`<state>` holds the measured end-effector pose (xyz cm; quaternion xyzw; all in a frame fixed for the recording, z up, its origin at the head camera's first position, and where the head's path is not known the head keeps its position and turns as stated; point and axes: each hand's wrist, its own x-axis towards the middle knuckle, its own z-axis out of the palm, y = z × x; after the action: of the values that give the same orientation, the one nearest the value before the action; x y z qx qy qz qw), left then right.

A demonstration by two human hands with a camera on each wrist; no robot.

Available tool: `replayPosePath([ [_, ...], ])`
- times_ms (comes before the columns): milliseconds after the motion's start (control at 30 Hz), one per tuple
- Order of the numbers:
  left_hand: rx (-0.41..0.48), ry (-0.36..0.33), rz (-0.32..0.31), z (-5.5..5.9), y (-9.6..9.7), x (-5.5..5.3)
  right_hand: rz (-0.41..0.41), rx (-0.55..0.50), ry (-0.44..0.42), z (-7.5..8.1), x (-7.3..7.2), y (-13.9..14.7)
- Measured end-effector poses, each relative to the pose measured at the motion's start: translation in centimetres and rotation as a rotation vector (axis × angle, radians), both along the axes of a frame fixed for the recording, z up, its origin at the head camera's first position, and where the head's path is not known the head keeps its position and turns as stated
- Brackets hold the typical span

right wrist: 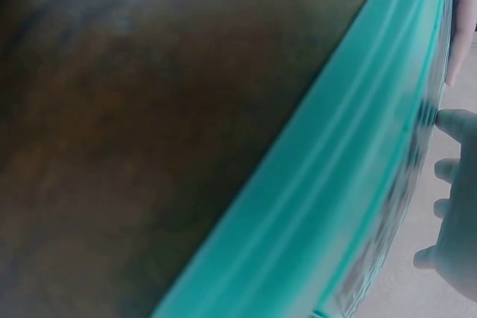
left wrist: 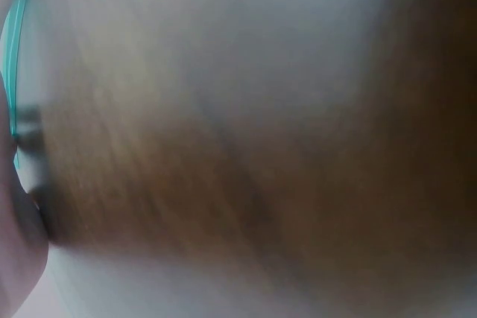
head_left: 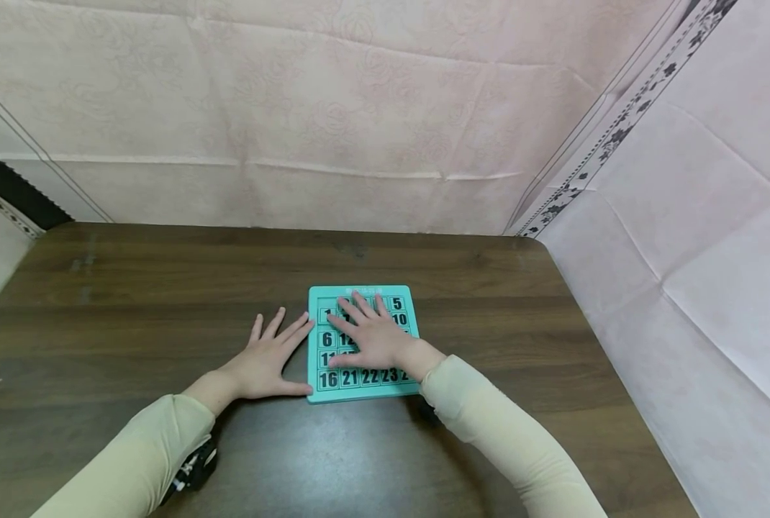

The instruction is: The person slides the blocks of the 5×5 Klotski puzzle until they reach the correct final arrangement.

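A teal number slide puzzle [head_left: 362, 393] lies flat on the wooden table, with black numbers on its tiles. My right hand [head_left: 375, 343] is spread over the tiles, its fingers extended, and covers several of the middle numbers. At the board's left edge is my left hand [head_left: 265, 363], fingers fanned out, with fingertips and thumb tip right at the rim. In the right wrist view, the puzzle's teal side [right wrist: 298, 176] runs diagonally, and the fingers of the right hand [right wrist: 458, 206] show over its face. The left wrist view catches only a sliver of the teal edge [left wrist: 10, 57].
The brown wooden table [head_left: 132, 302] extends around the puzzle. Behind it hangs a pale patterned cloth [head_left: 359, 122], and another white cloth [head_left: 702, 237] drops along the right side. A black wrist device [head_left: 193, 464] sits under the left sleeve.
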<state>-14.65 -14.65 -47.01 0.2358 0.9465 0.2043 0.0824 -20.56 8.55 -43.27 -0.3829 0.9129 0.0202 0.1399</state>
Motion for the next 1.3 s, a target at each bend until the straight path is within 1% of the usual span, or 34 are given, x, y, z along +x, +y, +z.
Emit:
replayPosePath([
  [333, 0.004, 0.022, -0.006, 0.2, -0.1, 0.1, -0.021, 0.017, 0.004, 0.0, -0.5, -0.3],
  [600, -0.003, 0.017, -0.005, 0.1, -0.1, 0.1, -0.049, 0.022, -0.005, -0.3, -1.2, -0.6],
  [867, -0.003, 0.02, -0.008, 0.0, -0.1, 0.1, -0.066, 0.013, 0.003, -0.2, -1.4, -0.7],
  [1067, 0.005, 0.021, -0.007, 0.0, -0.1, 0.1, -0.075, -0.054, 0.003, 0.2, -1.6, 0.2],
  [1300, -0.004, 0.024, -0.003, -0.1, -0.1, 0.0, -0.131, -0.147, -0.009, 0.7, -2.2, 3.0],
])
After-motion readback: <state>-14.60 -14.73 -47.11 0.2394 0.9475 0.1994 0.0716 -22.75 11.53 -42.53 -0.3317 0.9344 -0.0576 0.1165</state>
